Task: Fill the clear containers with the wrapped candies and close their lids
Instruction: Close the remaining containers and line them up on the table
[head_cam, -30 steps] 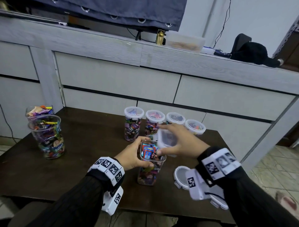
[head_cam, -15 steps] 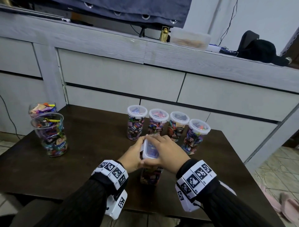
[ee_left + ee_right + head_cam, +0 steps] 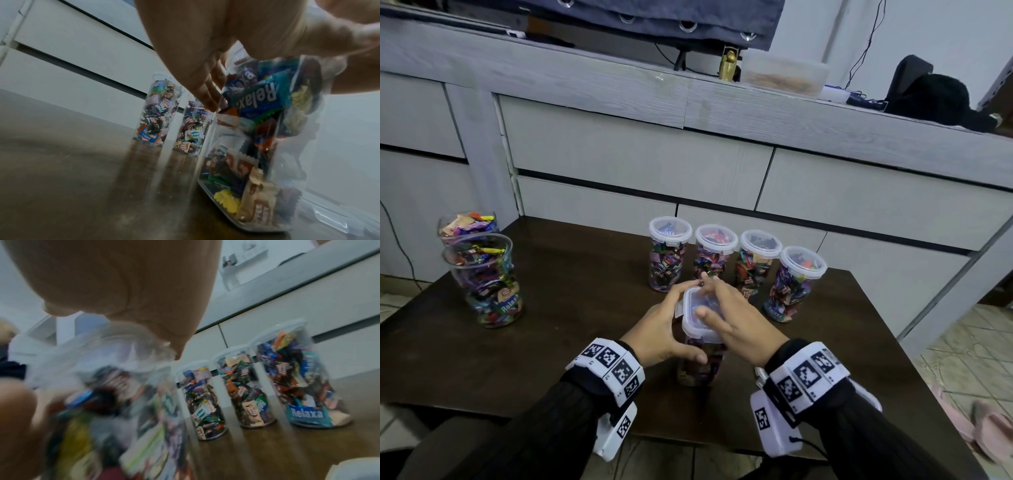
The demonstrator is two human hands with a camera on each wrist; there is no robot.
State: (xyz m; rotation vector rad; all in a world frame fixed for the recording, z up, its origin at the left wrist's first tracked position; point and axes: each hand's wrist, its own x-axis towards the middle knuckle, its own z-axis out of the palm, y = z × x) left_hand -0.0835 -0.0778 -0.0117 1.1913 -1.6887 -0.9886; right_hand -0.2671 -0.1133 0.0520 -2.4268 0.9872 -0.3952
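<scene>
The container (image 3: 700, 359) being closed stands upright on the dark bench (image 3: 571, 329), in front of the row of four lidded containers (image 3: 736, 260) and nearer the person than that row. It is packed with wrapped candies (image 3: 265, 97) up to its rim. Its lid (image 3: 697, 317) sits on the mouth, with a side latch tab projecting on the left.

Left hand (image 3: 659, 330): fingers curled round the left side of the container and the lid edge, thumb low against the clear wall. Right hand (image 3: 736, 320): laid over the lid, fingers spread across it, thumb pressing on the lid top. Whether the latches are engaged cannot be determined.

Handling judgement:
- The wall is rigid clear plastic, probably smooth and slippery; grip it round the body below the rim, as the left hand does
- A full container is likely moderately heavy and, being tall and narrow, prone to tipping toward the row behind it; keep downward force centred on the lid
- The lid is stiff with hinged tabs; press the centre flat first, then fold each tab down at its outer edge
- Candies standing proud of the rim may hold the lid up

Two open jars of candies (image 3: 482, 277) stand far to the left of the container
</scene>
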